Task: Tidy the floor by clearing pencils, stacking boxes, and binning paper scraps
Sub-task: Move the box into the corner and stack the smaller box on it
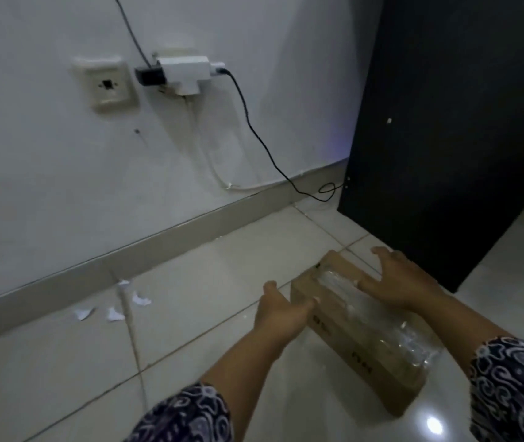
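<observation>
A long brown cardboard box (346, 342) with clear tape along its top lies on the tiled floor at the lower right. My left hand (281, 314) presses against its left side with the fingers apart. My right hand (397, 279) rests on the top far end, fingers spread. Both hands grip the box between them. Several white paper scraps (112, 306) lie on the floor near the skirting at the left. No pencils are visible.
A black cabinet panel (445, 122) stands just behind the box at the right. On the white wall are a socket (106, 86) and a white adapter (184, 73); its black cable (264, 148) runs down to the floor by the cabinet.
</observation>
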